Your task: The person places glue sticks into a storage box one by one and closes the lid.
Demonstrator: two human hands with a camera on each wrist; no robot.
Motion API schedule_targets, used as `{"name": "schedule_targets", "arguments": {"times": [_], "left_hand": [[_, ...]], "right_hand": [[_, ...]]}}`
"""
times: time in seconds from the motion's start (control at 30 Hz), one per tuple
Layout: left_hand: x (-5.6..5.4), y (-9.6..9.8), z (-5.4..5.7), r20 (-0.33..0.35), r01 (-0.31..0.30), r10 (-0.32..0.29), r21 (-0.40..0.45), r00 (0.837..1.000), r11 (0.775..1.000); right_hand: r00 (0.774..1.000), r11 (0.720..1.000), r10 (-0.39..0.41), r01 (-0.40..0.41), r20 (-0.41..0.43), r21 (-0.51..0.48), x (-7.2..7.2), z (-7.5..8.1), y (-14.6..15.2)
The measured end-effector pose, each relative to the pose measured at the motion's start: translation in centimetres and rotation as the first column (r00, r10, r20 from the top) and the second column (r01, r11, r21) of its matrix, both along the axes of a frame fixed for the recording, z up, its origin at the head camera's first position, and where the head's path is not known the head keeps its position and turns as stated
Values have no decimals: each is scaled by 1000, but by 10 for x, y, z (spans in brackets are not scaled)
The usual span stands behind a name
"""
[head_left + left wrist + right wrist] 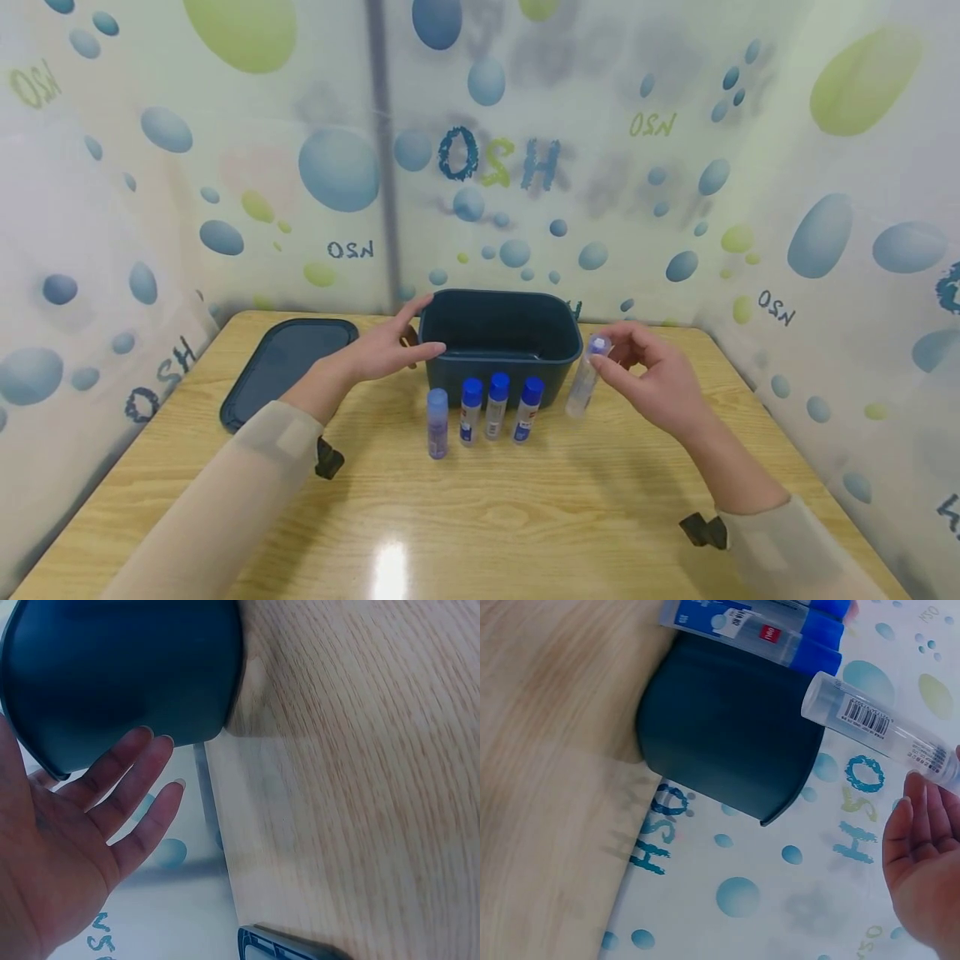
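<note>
In the head view, my right hand [652, 379] pinches a clear glue stick [581, 387] near its upper end, beside the right end of a dark blue bin [498, 367]. A barcode label shows on that glue stick [866, 716] in the right wrist view. My left hand [382, 346] is at the bin's left end, thumb and forefinger spread along the rim. Seen from the left wrist, its fingers [135, 776] are loosely extended against the bin's outer wall [142, 675]. Several upright glue sticks [495, 408] with blue caps line the bin's front; the leftmost one [437, 425] is bluish all over.
A dark blue lid [288, 367] lies on the wooden table [480, 517] to the left of the bin. Behind the table and along both sides hangs a patterned curtain [495, 233] with blue and green drops.
</note>
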State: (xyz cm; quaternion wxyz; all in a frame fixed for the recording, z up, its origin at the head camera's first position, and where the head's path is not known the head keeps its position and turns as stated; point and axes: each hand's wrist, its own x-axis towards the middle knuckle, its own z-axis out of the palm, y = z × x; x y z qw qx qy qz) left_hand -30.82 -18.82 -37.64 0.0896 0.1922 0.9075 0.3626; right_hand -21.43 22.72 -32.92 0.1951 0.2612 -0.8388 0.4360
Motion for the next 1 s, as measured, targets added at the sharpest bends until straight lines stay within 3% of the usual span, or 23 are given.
{"name": "schedule_targets", "arguments": {"times": [0.5,1.0], "left_hand": [[-1,-1,-2,-1,5,-5,14,1000,1000],[-2,-1,-4,-6,20,-20,43,1000,999]], "right_hand": [[999,993,27,-32,-41,-116,-14,35,-14],[1000,995,-20,21,18,-94,-42,54,-34]]}}
